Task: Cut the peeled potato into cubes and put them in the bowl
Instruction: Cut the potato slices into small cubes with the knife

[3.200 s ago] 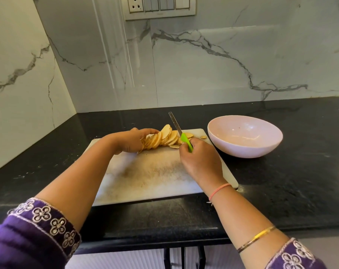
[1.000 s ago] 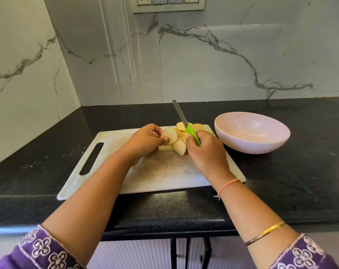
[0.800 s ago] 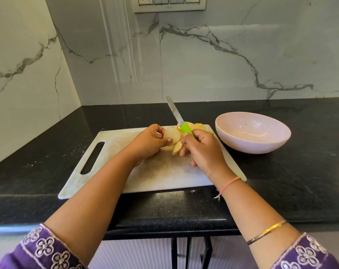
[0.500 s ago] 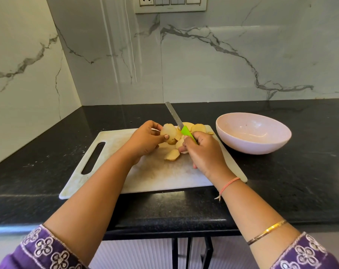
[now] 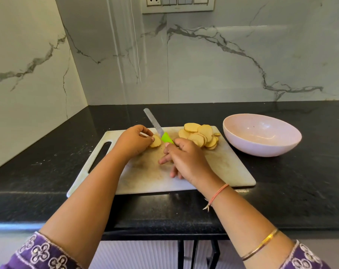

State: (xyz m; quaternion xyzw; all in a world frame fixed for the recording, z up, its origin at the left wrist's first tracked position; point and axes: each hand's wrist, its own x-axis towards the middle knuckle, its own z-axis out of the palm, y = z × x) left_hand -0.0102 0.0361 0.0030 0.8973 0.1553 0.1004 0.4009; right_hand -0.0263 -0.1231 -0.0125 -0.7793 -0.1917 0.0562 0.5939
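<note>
White cutting board point(image 5: 232, 167) lies on the black table point(image 5: 300, 191), handle slot to the left. Left grip point(image 5: 133, 142) pinches a small stack of potato slices point(image 5: 155, 142) between thumb and fingertips, low against the board. Right grip point(image 5: 186, 160) curls thumb and forefinger round the green handle of the knife point(image 5: 167, 138); I see its other fingers stretched toward the board. The blade points away from me, just right of the held stack. Main heap of slices point(image 5: 199, 136) sits at the board's far right corner. Pink bowl point(image 5: 262, 134) stands on the table just beside the board's right edge.
</note>
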